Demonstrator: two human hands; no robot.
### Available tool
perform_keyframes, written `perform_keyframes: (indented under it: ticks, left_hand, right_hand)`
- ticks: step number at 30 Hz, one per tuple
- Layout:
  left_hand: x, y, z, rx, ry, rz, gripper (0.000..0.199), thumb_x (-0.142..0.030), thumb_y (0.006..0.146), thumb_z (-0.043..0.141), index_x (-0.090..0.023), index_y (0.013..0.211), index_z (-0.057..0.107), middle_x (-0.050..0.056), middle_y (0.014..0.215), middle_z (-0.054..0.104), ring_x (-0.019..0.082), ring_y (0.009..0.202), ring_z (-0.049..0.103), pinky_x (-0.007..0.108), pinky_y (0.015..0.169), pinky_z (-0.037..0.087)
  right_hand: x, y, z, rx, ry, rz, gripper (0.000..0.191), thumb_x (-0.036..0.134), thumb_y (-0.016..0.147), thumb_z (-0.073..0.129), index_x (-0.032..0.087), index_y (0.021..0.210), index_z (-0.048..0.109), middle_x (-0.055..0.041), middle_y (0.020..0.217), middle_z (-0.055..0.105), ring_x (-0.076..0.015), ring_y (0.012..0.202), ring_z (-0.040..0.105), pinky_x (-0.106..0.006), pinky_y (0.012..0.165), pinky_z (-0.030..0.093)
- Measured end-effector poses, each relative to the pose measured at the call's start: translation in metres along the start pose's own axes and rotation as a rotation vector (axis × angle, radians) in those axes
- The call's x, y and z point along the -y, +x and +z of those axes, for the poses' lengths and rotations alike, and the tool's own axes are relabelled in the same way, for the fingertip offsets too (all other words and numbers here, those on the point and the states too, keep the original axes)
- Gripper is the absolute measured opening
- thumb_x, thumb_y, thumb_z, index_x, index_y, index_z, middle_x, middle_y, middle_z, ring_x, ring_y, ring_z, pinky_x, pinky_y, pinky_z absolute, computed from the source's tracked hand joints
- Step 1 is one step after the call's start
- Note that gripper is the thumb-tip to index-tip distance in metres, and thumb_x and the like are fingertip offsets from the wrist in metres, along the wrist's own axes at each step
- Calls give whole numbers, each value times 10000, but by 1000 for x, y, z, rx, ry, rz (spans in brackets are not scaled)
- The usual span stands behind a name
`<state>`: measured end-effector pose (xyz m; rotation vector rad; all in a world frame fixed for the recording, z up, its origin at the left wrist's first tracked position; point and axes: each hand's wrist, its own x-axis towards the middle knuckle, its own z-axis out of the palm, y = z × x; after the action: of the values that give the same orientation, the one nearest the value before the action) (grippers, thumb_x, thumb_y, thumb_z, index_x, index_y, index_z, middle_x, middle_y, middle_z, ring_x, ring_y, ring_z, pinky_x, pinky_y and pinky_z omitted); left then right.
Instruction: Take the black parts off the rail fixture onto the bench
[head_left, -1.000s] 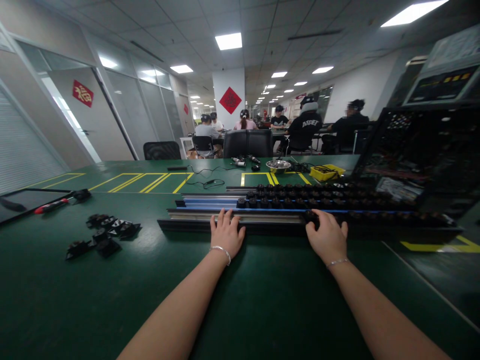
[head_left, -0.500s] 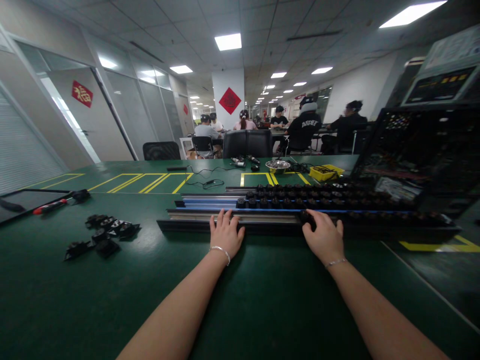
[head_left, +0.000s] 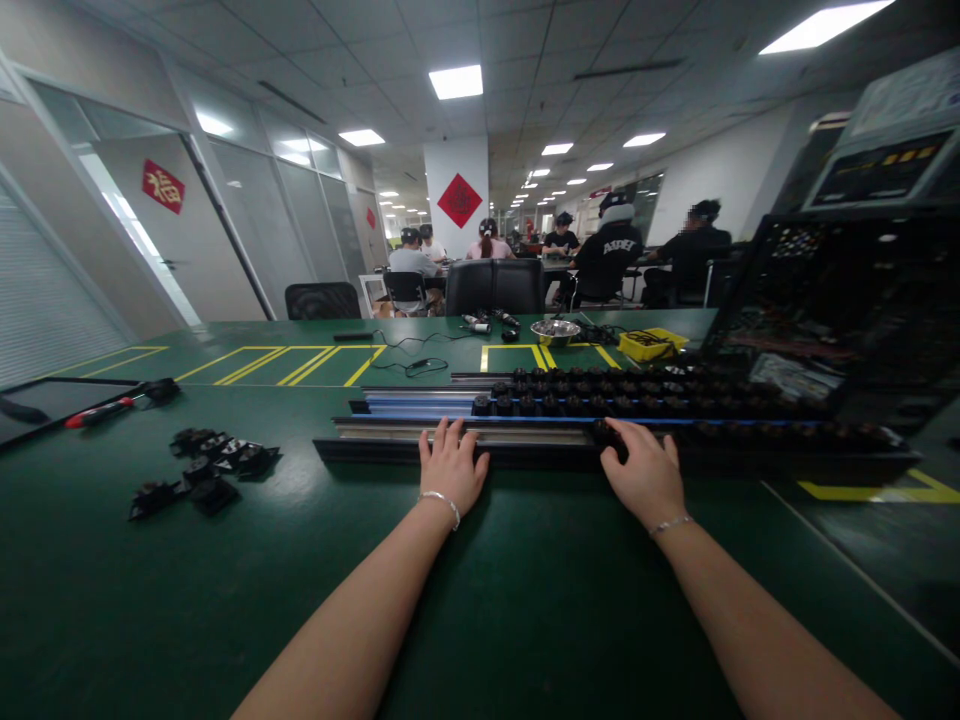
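A long black rail (head_left: 382,455) with a silvery channel lies across the green table in front of me. My left hand (head_left: 454,468) rests on its left half, fingers stretched over the channel and slightly spread. Farther right, my right hand (head_left: 643,470) is closed round a small black block-like part (head_left: 606,434) sitting in the channel; the fingers hide much of it. More dark parts (head_left: 750,432) fill the rail to the right of that hand. Just behind lies another rail with blue edging (head_left: 420,404), holding a row of round-topped black parts (head_left: 551,404).
Loose black parts (head_left: 206,468) lie in a heap at the left, near a red-and-black tool (head_left: 101,412). At the back are a metal bowl (head_left: 555,332), a yellow basket (head_left: 651,345) and cables (head_left: 426,367). A dark open cabinet (head_left: 817,300) stands at the right.
My right hand has shifted slightly to the left along the rail, and the black part under its fingers with it. The left hand has stayed put.
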<state>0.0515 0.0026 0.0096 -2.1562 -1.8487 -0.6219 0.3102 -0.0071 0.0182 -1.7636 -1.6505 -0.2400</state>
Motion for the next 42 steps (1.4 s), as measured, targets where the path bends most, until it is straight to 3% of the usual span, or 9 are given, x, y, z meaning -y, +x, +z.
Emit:
perform_keyframes:
  ticks: [17, 26, 42]
  left_hand:
    - [-1, 0, -1, 5, 0, -2, 388, -433, 860, 382, -265, 1167, 551, 55, 1392, 426, 256, 1338, 244, 525, 1079, 149]
    - [-1, 0, -3, 21, -4, -8, 398, -436, 861, 379, -268, 1182, 544, 56, 1400, 416, 256, 1342, 236, 522, 1083, 140]
    - [-1, -1, -1, 8, -8, -15, 387, -431, 854, 401, -271, 1173, 550, 50, 1399, 420, 251, 1343, 235, 513, 1087, 137]
  right_hand:
    - [1, -2, 3, 10, 35, -67, 401, 244, 769, 405, 199, 1141, 548, -78, 1201, 585, -228, 1114, 517, -552, 1049, 204]
    - [5, -2, 3, 13, 84, -84, 405, 231, 758, 424, 213, 1148, 532, -77, 1113, 624, -227, 1011, 574, -570, 1034, 221]
    - [6, -3, 3, 32, 107, -126, 410, 214, 755, 427, 220, 1148, 544, -69, 1177, 607, -226, 1082, 550, -572, 1048, 210]
